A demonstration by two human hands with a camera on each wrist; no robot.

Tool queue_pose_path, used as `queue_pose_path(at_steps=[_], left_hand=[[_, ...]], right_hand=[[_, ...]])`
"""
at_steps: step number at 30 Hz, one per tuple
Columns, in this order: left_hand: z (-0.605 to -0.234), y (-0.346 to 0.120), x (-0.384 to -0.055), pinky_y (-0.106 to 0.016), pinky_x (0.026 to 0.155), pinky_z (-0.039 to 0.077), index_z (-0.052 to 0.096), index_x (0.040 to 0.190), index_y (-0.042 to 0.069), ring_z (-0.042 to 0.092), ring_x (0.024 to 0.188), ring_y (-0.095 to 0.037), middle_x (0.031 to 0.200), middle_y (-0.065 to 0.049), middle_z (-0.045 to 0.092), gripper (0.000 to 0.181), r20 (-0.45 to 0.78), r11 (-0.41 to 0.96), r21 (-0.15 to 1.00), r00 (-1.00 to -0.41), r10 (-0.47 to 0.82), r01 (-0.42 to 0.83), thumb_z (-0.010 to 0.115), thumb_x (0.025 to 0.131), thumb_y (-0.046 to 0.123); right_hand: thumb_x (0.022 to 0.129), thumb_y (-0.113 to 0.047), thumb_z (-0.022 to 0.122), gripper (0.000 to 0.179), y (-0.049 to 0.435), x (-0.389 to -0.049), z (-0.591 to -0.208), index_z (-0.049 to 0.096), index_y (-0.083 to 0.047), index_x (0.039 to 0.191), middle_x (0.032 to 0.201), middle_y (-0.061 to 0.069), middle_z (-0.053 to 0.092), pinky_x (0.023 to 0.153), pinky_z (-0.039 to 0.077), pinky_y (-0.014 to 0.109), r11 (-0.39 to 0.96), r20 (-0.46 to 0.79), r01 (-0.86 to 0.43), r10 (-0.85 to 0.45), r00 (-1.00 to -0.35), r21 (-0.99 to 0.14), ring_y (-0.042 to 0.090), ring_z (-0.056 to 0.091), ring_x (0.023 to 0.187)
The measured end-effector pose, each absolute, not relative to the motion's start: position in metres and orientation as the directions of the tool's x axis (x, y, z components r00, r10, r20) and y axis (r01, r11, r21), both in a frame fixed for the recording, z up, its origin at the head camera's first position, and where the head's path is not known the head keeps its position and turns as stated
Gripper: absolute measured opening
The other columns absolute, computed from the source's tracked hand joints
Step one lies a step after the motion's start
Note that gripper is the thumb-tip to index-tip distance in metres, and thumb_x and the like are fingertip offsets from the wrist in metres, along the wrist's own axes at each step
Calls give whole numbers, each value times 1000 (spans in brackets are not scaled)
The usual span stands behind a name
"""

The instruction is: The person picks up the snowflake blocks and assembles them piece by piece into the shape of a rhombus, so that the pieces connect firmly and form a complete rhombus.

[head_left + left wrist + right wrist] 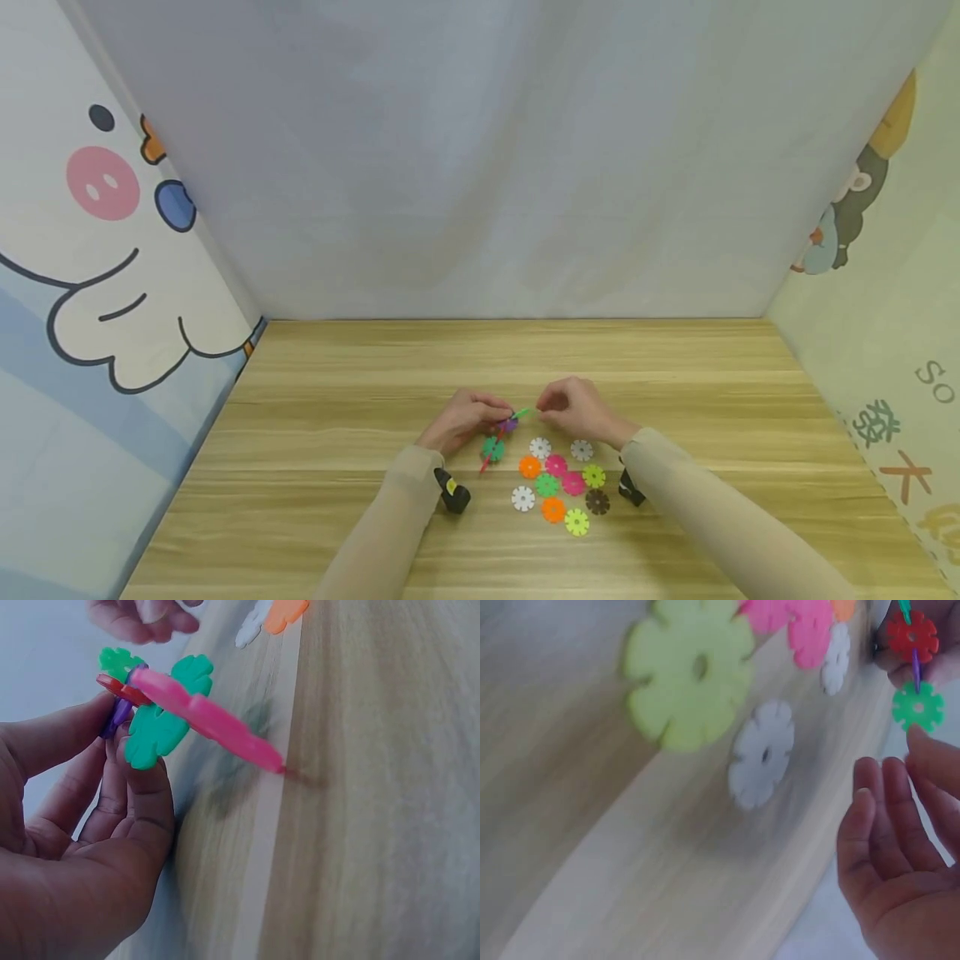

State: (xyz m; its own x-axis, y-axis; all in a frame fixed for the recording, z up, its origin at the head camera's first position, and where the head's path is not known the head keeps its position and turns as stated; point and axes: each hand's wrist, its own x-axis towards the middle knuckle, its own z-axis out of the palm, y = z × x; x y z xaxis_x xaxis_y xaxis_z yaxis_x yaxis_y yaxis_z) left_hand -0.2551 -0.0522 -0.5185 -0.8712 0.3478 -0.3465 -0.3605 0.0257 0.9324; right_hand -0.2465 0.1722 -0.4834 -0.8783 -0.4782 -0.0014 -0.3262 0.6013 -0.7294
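My left hand (467, 418) pinches a small chain of notched plastic discs by its purple disc (117, 718), between thumb and fingers. Slotted together in the chain are a red disc (913, 636), a teal disc (157, 735), a pink disc (210, 720) seen edge-on, and a bright green disc (919, 707) at the right end. My right hand (576, 408) is just right of that green end, fingers loosely bent with nothing between them. Its fingertip overlaps the green disc's lower edge in the right wrist view, while a small gap shows in the left wrist view.
Loose notched discs lie on the wooden table (337, 400) in front of the hands: white (523, 498), orange (553, 510), pink (573, 483), green (547, 485), yellow-green (577, 522) and brown (597, 502). A pale curtain (487, 167) hangs behind the table.
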Motion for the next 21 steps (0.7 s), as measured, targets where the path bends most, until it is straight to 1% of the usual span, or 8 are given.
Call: queue_pose_path(at_steps=[5, 8, 12, 14, 17, 21], left_hand=[[-518, -52, -254, -24, 65, 50, 69, 96, -7, 61, 73, -16, 88, -11, 69, 16, -344, 21, 933, -871, 350, -359, 71, 82, 1], [-519, -52, -254, -24, 65, 50, 69, 96, -7, 61, 73, -16, 88, -11, 69, 15, -335, 14, 936, -874, 353, -353, 71, 82, 0], [-520, -52, -254, -24, 64, 50, 69, 95, -7, 61, 71, -15, 87, -11, 69, 14, -324, 7, 939, -880, 349, -343, 70, 83, 0], [-520, -52, -253, -24, 64, 50, 68, 95, -8, 61, 70, -14, 87, -10, 69, 15, -319, 6, 941, -883, 345, -338, 70, 83, -1], [-520, -52, -253, -24, 63, 51, 68, 97, -10, 61, 70, -13, 85, -10, 69, 16, -308, -2, 945, -887, 345, -328, 70, 83, -1], [-519, -52, -252, -25, 64, 51, 67, 99, -12, 61, 70, -13, 85, -9, 68, 19, -296, -9, 947, -885, 359, -320, 70, 83, -1]], right_hand=[[80, -3, 75, 16, 194, -241, -478, 68, 0, 95, 90, 6, 66, 76, 52, 34, 658, -116, -278, -488, -865, -700, 18, 62, 82], [76, -6, 79, 23, 206, -236, -477, 67, -1, 95, 89, 5, 65, 77, 52, 35, 705, -186, -249, -478, -858, -664, 18, 60, 82], [72, -11, 83, 28, 216, -231, -480, 67, -3, 95, 87, 2, 64, 76, 51, 34, 741, -243, -218, -459, -855, -635, 17, 59, 81], [71, -14, 84, 29, 218, -229, -481, 67, -5, 93, 85, 1, 63, 75, 51, 33, 747, -250, -206, -448, -858, -632, 16, 58, 79], [69, -17, 85, 28, 220, -226, -485, 67, -8, 88, 81, -2, 62, 71, 50, 32, 747, -230, -224, -451, -862, -626, 15, 56, 76], [69, -14, 85, 25, 221, -222, -490, 65, -9, 84, 79, -2, 60, 69, 49, 31, 744, -192, -253, -455, -870, -619, 15, 55, 74]])
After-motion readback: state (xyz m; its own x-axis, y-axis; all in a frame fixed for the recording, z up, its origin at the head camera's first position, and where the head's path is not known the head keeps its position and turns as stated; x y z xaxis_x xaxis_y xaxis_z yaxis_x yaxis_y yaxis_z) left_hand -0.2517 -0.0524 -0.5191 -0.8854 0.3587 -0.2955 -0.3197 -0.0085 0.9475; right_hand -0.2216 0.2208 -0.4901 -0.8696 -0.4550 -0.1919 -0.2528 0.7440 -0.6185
